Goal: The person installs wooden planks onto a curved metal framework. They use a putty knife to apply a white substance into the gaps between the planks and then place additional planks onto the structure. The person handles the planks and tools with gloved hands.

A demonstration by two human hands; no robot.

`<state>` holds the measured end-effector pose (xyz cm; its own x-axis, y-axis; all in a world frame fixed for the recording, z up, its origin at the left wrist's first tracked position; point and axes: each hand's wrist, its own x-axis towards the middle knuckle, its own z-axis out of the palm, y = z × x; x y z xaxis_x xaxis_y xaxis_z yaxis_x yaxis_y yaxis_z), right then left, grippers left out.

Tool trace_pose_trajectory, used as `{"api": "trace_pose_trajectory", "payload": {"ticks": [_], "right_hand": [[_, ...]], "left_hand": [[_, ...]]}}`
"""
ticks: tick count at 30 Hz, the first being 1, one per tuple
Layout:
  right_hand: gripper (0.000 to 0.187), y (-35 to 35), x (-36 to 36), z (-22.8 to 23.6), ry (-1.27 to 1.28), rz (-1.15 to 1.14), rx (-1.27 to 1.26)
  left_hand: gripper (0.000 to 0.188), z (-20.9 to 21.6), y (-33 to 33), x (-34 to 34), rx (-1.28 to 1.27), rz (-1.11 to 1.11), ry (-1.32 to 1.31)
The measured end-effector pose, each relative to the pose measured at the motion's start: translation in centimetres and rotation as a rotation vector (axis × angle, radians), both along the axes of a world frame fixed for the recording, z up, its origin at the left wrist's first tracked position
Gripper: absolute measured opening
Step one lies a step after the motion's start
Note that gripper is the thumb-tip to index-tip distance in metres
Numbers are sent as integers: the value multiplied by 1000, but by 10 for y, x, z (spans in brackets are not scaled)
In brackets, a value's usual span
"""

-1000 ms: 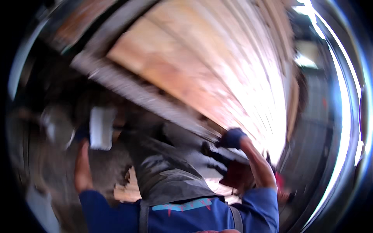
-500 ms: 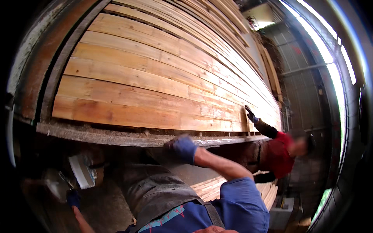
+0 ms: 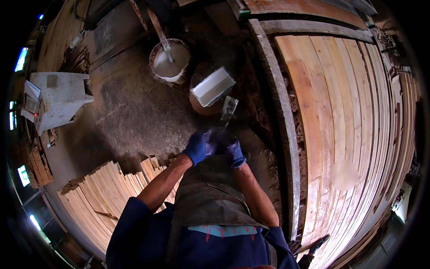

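My left hand [image 3: 197,147], in a blue glove, is closed at waist height in front of my apron. A flat scraper with a whitish-smeared blade [image 3: 229,107] points away from me; its dark handle runs down to the left hand's curled fingers. Close beside it, my right hand [image 3: 234,153], also gloved in blue, is closed around something dark and blurred that I cannot make out. Beyond the scraper, a white rectangular trough [image 3: 214,87] rests on a brown round support. Left of it stands a bucket [image 3: 166,71] of whitish liquid with a paddle [image 3: 160,32] in it.
To my right, a long bench edge [image 3: 283,103] borders rows of wooden boards [image 3: 322,112]. Another person's gloved hand [image 3: 319,243] is at the boards' near end. Stacked wood strips [image 3: 101,197] lie at left, and a grey-white machine cabinet [image 3: 60,96] stands farther off.
My view has turned from the boards toward the bucket and trough. My right hand has left the bench edge and come together with my left hand, which was beside the bucket.
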<state>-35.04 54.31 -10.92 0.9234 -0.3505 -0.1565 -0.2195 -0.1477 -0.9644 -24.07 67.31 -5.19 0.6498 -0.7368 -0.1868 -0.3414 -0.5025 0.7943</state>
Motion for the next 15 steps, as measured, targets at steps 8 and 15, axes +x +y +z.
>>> {"api": "trace_pose_trajectory", "payload": {"ticks": [8,15], "right_hand": [[14,-52,30,-4,-54,123,40],[17,-54,97,-56,5,194,-72]], "left_hand": [[23,-57,99,26,-154,-126,-203],[30,-98,240,-8,358,941,1075]]}}
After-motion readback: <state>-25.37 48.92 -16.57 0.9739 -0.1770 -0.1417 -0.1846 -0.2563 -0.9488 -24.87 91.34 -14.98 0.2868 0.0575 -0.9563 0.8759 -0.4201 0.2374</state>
